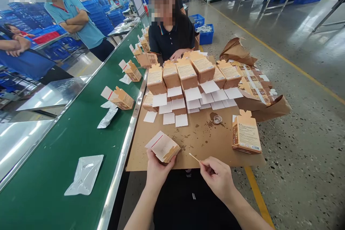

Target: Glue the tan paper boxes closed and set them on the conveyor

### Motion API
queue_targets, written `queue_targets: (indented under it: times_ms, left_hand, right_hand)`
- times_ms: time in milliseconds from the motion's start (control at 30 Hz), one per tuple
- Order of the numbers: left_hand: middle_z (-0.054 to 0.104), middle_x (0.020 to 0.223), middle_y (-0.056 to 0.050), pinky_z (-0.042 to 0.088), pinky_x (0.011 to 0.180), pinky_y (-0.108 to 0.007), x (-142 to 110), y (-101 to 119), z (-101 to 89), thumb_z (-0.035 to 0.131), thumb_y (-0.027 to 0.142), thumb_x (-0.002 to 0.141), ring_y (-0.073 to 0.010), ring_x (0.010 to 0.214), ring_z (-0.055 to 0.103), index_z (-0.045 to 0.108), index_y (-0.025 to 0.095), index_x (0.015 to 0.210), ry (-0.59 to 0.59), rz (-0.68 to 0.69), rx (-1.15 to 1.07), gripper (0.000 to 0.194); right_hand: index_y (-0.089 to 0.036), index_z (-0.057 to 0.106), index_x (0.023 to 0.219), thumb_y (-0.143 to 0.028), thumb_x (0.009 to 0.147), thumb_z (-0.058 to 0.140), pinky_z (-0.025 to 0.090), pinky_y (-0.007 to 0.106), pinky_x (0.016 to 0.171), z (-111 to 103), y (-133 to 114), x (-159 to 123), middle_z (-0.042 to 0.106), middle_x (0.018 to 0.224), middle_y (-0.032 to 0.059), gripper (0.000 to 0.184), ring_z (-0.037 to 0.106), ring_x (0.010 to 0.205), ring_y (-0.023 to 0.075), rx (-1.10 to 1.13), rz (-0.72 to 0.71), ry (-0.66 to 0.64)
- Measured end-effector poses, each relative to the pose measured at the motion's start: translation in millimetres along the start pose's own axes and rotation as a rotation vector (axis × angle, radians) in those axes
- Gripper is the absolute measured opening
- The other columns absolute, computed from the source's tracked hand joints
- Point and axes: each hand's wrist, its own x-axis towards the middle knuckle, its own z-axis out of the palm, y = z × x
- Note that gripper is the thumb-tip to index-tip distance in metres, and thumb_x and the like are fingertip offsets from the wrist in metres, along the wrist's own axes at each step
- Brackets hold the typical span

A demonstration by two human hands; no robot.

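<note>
Currently, a brown-and-tan cardboard carton (165,146) with a white flap crossed by a red strip is held over the near edge of the brown cardboard-covered desk (212,152), the left hand's (158,169) grip curled around its sides. A thin, white-tipped cotton swab (194,157) is pinched between thumb and fingers in the right hand's (217,176) grip, its tip kept apart from the carton. On an upright printed tan carton (245,133) at the right, rows of dark text are seen, too small to be read. Beyond, a small clear round dish (217,119) is surrounded by dark spots.
</note>
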Motion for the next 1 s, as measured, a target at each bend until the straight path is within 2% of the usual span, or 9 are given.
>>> queue_targets:
  times_ms: [133, 267, 367, 400, 467, 600, 700, 800, 1000]
  left_hand:
    - [0.087, 0.122, -0.011, 0.071, 0.093, -0.052, 3.3, -7.0, 7.0, 0.110, 0.060, 0.075, -0.0416, 0.112, 0.089, 0.060, 0.034, 0.128, 0.013, 0.021, -0.004, 0.078]
    - [0.086, 0.119, -0.011, 0.071, 0.091, -0.050, -5.0, -6.8, 18.5, 0.105, 0.063, 0.080, -0.0408, 0.109, 0.089, 0.060, 0.032, 0.129, 0.033, 0.028, 0.026, 0.074]
    - [0.086, 0.124, -0.014, 0.073, 0.096, -0.052, -2.2, -7.6, 13.7, 0.104, 0.064, 0.080, -0.0417, 0.114, 0.090, 0.060, 0.032, 0.132, 0.055, 0.062, 0.030, 0.075]
    - [0.086, 0.127, -0.014, 0.073, 0.100, -0.055, 2.9, -8.9, 5.4, 0.105, 0.064, 0.079, -0.0425, 0.117, 0.089, 0.060, 0.032, 0.133, 0.085, 0.076, 0.035, 0.077]
    - [0.085, 0.134, -0.016, 0.073, 0.109, -0.060, 18.7, -12.7, -23.0, 0.108, 0.064, 0.075, -0.0435, 0.125, 0.088, 0.059, 0.032, 0.134, 0.202, 0.076, 0.042, 0.083]
    - [0.083, 0.135, -0.013, 0.073, 0.115, -0.068, 55.4, -22.4, -104.3, 0.113, 0.051, 0.067, -0.0418, 0.127, 0.088, 0.051, 0.033, 0.130, 0.491, -0.053, 0.041, 0.090]
    - [0.083, 0.125, -0.010, 0.071, 0.121, -0.068, 78.3, -28.3, -146.9, 0.113, 0.041, 0.063, -0.0408, 0.127, 0.088, 0.048, 0.033, 0.124, 0.532, -0.119, 0.065, 0.089]
    - [0.083, 0.124, -0.009, 0.069, 0.126, -0.066, 103.2, -32.4, -160.7, 0.110, 0.034, 0.063, -0.0406, 0.132, 0.087, 0.050, 0.033, 0.124, 0.496, -0.115, 0.055, 0.085]
    - [0.081, 0.127, -0.013, 0.061, 0.134, -0.077, 147.9, -34.9, -161.0, 0.112, 0.029, 0.062, -0.0463, 0.139, 0.085, 0.060, 0.028, 0.132, 0.499, -0.059, 0.070, 0.087]
  right_hand:
    - [-0.033, 0.071, 0.076, -0.040, 0.115, 0.064, 0.061, 0.036, 0.052, 3.8, 0.2, 1.7, 0.069, 0.063, -0.0006, 0.040, 0.067, 0.051, 0.0222, 0.015, -0.006, -0.021]
    - [-0.032, 0.074, 0.078, -0.035, 0.114, 0.068, 0.061, 0.034, 0.054, 1.3, 2.6, 1.9, 0.071, 0.065, -0.0007, 0.037, 0.068, 0.053, 0.0214, 0.020, -0.016, -0.018]
    - [-0.031, 0.078, 0.080, -0.033, 0.113, 0.071, 0.061, 0.033, 0.053, -1.9, 6.2, 3.0, 0.072, 0.066, -0.0005, 0.034, 0.068, 0.052, 0.0210, 0.007, -0.040, 0.000]
    - [-0.031, 0.079, 0.080, -0.033, 0.112, 0.073, 0.060, 0.032, 0.051, -2.9, 8.1, 3.6, 0.072, 0.065, -0.0006, 0.033, 0.067, 0.051, 0.0205, 0.003, -0.057, 0.015]
    - [-0.030, 0.080, 0.078, -0.034, 0.111, 0.075, 0.057, 0.030, 0.047, -4.8, 12.6, 4.7, 0.070, 0.062, -0.0011, 0.033, 0.064, 0.048, 0.0188, 0.002, -0.100, 0.055]
    - [-0.028, 0.076, 0.074, -0.035, 0.109, 0.079, 0.052, 0.025, 0.043, -7.8, 21.2, 5.8, 0.066, 0.058, -0.0028, 0.036, 0.058, 0.044, 0.0152, -0.005, -0.160, 0.117]
    - [-0.027, 0.077, 0.074, -0.036, 0.109, 0.079, 0.053, 0.025, 0.043, -6.6, 23.4, 6.9, 0.067, 0.058, -0.0022, 0.036, 0.058, 0.044, 0.0154, -0.011, -0.160, 0.109]
    - [-0.027, 0.078, 0.074, -0.035, 0.109, 0.080, 0.054, 0.025, 0.043, -1.0, 20.9, 10.9, 0.067, 0.058, -0.0024, 0.035, 0.059, 0.044, 0.0154, 0.016, -0.173, 0.077]
    - [-0.028, 0.079, 0.078, -0.031, 0.109, 0.079, 0.054, 0.023, 0.045, 7.6, 10.8, 24.2, 0.069, 0.060, -0.0032, 0.032, 0.062, 0.045, 0.0149, 0.056, -0.206, 0.021]
